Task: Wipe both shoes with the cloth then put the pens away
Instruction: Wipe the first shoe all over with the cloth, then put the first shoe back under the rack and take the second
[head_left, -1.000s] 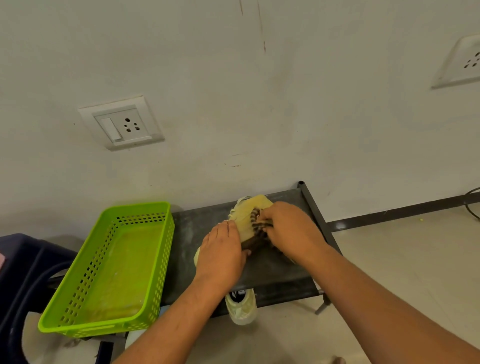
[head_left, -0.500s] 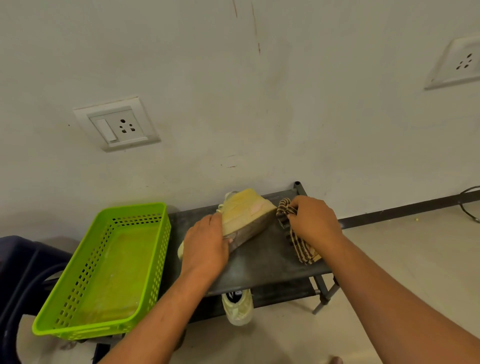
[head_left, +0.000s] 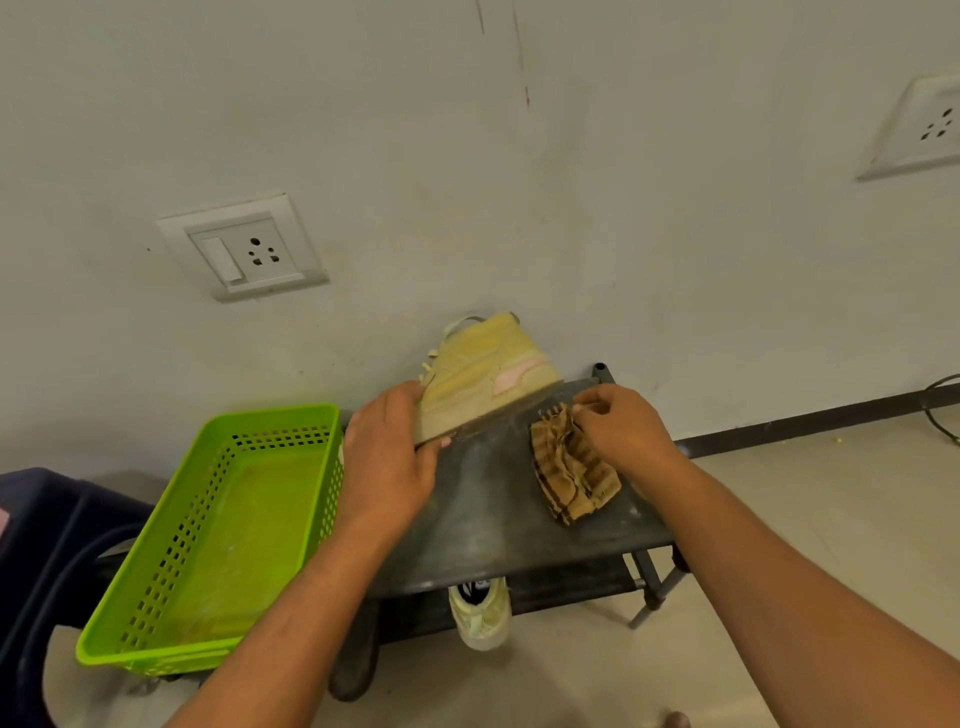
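Indoors, against a pale wall, a dark blue object (head_left: 36, 545) sits at the far left, with a green basket (head_left: 156, 656) just beside it and a socket (head_left: 244, 249) on the wall above. Next comes the left hand (head_left: 387, 457), its fingers and thumb wrapped round the front end of a yellow shoe (head_left: 483, 379), which it holds tilted, heel higher and close to the wall, over the back of a dark rack (head_left: 498, 519); whether the sole touches the top shelf cannot be told. A second shoe (head_left: 480, 613) pokes out from the lower shelf, toe toward the camera. To the right, a striped brown cloth (head_left: 571, 478) lies crumpled on the top shelf, apart from the held shoe. The right hand (head_left: 618, 426) curls over the cloth's far edge, fingertips pinching it. Farther right, a second socket (head_left: 930, 124) is on the wall and a cable (head_left: 940, 410) on the floor.
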